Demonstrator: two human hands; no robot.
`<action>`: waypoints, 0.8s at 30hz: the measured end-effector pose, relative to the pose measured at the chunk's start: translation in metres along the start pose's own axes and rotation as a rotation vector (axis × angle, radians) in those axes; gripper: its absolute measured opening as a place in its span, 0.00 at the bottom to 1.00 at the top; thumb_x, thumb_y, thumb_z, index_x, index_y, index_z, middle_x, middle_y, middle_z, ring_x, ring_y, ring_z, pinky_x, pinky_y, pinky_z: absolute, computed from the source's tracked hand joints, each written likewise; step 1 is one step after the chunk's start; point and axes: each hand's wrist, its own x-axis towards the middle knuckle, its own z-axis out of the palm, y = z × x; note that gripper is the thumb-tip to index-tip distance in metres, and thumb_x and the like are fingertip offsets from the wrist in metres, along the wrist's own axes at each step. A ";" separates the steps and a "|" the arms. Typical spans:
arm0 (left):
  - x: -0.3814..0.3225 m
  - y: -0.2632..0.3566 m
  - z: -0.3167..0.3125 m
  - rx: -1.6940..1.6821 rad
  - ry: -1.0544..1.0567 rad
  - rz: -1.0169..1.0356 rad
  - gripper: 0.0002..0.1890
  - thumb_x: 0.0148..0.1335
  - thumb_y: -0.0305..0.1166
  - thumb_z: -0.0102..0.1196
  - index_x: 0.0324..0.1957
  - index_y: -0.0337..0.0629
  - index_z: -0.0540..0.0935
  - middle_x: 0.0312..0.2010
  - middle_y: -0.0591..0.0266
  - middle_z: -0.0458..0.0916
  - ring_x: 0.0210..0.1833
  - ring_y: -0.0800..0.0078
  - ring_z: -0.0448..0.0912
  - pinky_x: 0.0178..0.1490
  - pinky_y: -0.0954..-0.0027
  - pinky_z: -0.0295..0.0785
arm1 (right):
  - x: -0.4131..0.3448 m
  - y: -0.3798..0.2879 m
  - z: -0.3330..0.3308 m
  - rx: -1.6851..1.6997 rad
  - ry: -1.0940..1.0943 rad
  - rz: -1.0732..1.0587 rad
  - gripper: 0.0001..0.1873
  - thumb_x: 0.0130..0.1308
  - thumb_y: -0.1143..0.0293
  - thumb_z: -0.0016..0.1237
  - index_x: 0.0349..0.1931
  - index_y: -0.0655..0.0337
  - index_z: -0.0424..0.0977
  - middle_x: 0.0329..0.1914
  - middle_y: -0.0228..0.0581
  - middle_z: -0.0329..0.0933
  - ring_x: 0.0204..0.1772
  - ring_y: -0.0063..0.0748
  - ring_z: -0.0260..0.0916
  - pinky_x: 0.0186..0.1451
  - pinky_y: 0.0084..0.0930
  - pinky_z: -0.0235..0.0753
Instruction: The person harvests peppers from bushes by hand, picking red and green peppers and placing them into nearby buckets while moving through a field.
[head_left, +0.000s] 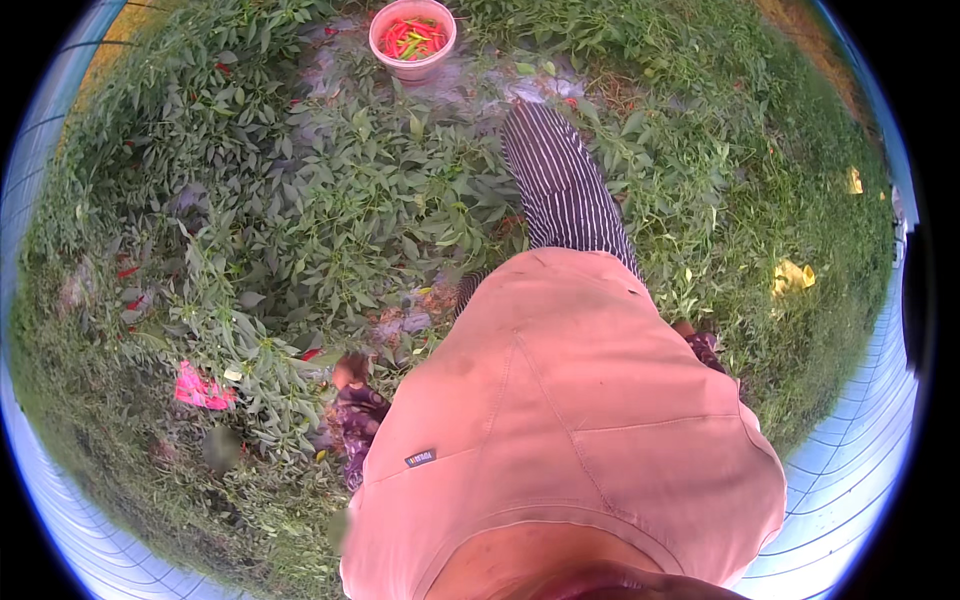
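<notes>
My left hand (351, 369) is among the leaves beside my pink shirt. Its fingers are blurred and partly hidden, so any hold is unclear. Close to it, a red chili pepper (309, 354) shows against the foliage. On the other side, my right hand (684, 328) is mostly covered by my shirt and a dark patterned sleeve; what it touches cannot be seen. A pale pink bucket (415, 69) at the top holds red chilies and some green ones. Green pepper plants (360, 195) with scattered red chilies surround me.
My leg in striped trousers (562, 172) stands between plants. Bluish-grey ground sheeting (450, 82) shows around the bucket. A bright pink object (201, 386) lies left, and a yellow piece of material (792, 277) is at right. A pale blue ribbed covering (847, 450) curves around the edges.
</notes>
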 end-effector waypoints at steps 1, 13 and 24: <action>0.011 0.027 -0.003 -0.405 0.045 -0.043 0.23 0.70 0.43 0.46 0.63 0.45 0.69 0.58 0.56 0.74 0.56 0.53 0.76 0.54 0.56 0.72 | 0.025 -0.012 0.007 0.091 -0.019 0.036 0.11 0.54 0.64 0.54 0.32 0.62 0.81 0.29 0.49 0.80 0.32 0.46 0.77 0.33 0.42 0.75; -0.108 0.006 0.113 -0.476 0.245 0.205 0.21 0.69 0.35 0.52 0.59 0.33 0.69 0.48 0.51 0.78 0.48 0.58 0.81 0.48 0.63 0.78 | 0.316 -0.079 -0.316 0.135 0.165 0.136 0.12 0.55 0.63 0.52 0.32 0.62 0.82 0.33 0.52 0.81 0.39 0.52 0.79 0.42 0.44 0.75; -0.164 -0.194 0.436 -1.573 0.883 -0.345 0.18 0.67 0.33 0.49 0.55 0.34 0.73 0.47 0.51 0.80 0.48 0.58 0.79 0.46 0.58 0.73 | 0.608 -0.255 -0.591 0.495 0.049 -0.614 0.15 0.64 0.66 0.48 0.40 0.71 0.78 0.29 0.46 0.81 0.28 0.35 0.78 0.36 0.32 0.76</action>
